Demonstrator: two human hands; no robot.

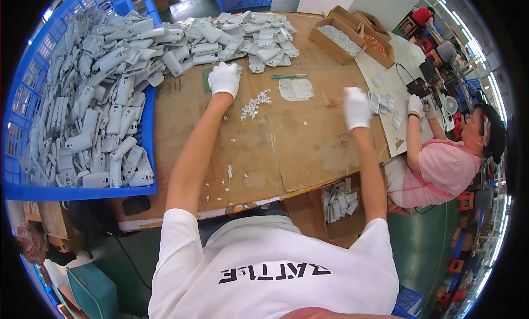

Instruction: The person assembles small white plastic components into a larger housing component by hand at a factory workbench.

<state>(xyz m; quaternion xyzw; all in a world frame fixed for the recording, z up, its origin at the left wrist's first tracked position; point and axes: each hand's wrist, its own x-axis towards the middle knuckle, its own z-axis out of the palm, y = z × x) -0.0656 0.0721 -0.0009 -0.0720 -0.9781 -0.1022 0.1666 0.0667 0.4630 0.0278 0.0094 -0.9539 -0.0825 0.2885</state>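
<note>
My left hand point(224, 79), in a white glove, reaches to the near edge of a heap of white plastic casings point(206, 35). Its fingers are curled closed; what they hold, if anything, is hidden by the glove. My right hand point(357, 109), also gloved, is over the right side of the cardboard-covered table point(319, 142), smeared by motion so its fingers cannot be read. Beside it, a few casings point(381, 102) lie at the edge of the neighbouring white bench. Small white parts point(255, 105) are scattered on the cardboard between my hands.
A large blue crate point(147, 148) full of casings stands at left. A pen point(289, 76) and a paper scrap point(296, 90) lie mid-table. Boxes of small white parts point(337, 40) and copper-coloured parts point(377, 46) stand far right. A co-worker point(441, 164) sits at right. Below the table is a box of casings point(340, 204).
</note>
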